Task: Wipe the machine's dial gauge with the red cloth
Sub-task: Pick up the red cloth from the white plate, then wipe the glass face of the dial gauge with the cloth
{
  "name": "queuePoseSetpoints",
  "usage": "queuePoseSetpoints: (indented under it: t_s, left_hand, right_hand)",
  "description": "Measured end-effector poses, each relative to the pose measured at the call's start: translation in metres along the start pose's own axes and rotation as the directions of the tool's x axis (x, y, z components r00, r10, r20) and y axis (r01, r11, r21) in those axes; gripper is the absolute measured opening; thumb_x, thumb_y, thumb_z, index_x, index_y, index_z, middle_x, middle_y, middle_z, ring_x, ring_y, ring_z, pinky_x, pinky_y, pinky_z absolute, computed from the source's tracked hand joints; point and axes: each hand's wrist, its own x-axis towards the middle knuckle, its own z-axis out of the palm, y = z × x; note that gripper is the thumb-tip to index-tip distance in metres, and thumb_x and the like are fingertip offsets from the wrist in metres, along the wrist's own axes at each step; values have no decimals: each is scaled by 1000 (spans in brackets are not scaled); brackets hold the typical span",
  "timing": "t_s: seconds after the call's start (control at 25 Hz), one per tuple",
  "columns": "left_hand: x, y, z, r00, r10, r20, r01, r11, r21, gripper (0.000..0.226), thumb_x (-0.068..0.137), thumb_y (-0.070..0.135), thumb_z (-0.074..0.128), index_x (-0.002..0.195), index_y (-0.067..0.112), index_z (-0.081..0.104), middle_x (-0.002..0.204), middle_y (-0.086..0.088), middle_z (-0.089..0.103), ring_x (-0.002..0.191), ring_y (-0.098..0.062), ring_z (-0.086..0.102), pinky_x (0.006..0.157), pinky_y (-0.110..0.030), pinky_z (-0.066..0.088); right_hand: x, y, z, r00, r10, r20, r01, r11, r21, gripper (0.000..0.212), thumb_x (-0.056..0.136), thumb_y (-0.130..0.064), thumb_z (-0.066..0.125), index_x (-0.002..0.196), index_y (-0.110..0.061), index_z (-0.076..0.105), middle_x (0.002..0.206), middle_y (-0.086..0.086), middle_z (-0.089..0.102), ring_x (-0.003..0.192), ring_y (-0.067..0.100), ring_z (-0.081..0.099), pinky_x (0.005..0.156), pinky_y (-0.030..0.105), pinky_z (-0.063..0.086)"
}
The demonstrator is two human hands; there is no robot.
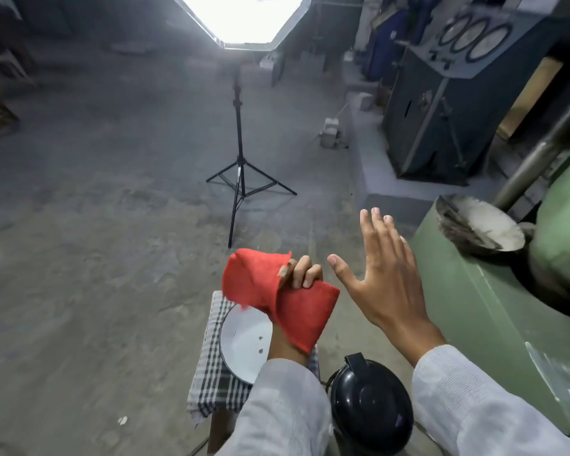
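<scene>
Red cloth (278,296) sits bunched in the left hand (301,274)'s closed grip above a small stool; the right hand (380,274) is spread, empty. Wiping has not begun: the machine's dial gauge (489,42), top right, calls for a reach.

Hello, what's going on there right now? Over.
Left hand gripping red cloth. Right hand open, empty. Dial gauge far off on dark machine, untouched. Nothing blocking. Over.
</scene>
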Motion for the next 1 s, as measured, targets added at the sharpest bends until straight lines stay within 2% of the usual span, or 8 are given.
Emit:
queuePoseSetpoints:
  t_s: [0.04,0.08,0.12,0.2,0.32,0.6,0.92,1.0]
  left_hand:
    - [-2,-5,10,997,-36,70,40,997,-69,12,88,17,65,79,15,72,69,8,64,62,-10,40,68,-20,31]
    - [-2,-6,27,998,-56,27,57,998,-9,7,86,21,68,89,17,73,74,9,66,64,-11,44,68,-21,35]
    - [2,-11,40,992,-119,42,122,988,-93,19,88,30,65,103,20,73,85,8,71,69,-11,53,69,-23,42]
    - [10,-16,79,977,-213,-8,212,976,-41,44,97,45,43,130,26,66,122,0,74,90,-16,69,76,-30,55]
    - [11,-32,119,959,-281,-27,282,957,64,57,104,47,30,153,25,48,157,-11,53,140,-27,55,111,-43,44]
    - [-43,-107,197,933,-358,36,343,915,214,48,113,39,20,150,25,48,161,-13,47,142,-30,49,120,-49,36]
    - [-180,-214,267,819,-552,154,486,812,324,47,114,36,21,155,24,42,162,-11,45,152,-29,40,120,-48,38]
    - [-226,-251,286,781,-603,166,521,774,359,46,114,33,23,154,24,44,160,-10,48,149,-28,45,112,-45,46]
  right_hand:
    - [2,1,-14,1000,2,-20,-2,1000,-13,92,100,-74,38,171,-23,9,181,4,11,168,23,7,135,46,14]
    - [4,4,-28,999,4,-43,-5,1000,-26,93,99,-76,32,171,-24,7,181,4,9,168,22,5,135,46,12]
    - [6,7,-42,998,8,-66,-10,999,-34,93,98,-78,28,171,-25,5,181,4,7,168,22,3,135,45,10]
    - [8,20,-80,992,34,-125,-40,998,-46,93,98,-79,25,171,-25,3,182,4,3,168,22,0,135,47,8]
    - [4,41,-134,976,72,-207,-89,994,-71,94,97,-79,24,172,-24,6,182,4,5,168,23,3,135,49,10]
    - [-62,100,-248,931,147,-334,-202,970,-136,94,98,-77,31,172,-23,6,181,5,4,168,24,3,134,47,8]
    - [-211,168,-371,844,247,-477,-399,882,-249,97,96,-78,27,171,-21,8,181,9,4,168,26,4,136,50,10]
    - [-264,190,-409,808,277,-520,-461,846,-267,96,97,-77,30,172,-21,7,181,8,4,168,26,4,136,50,10]
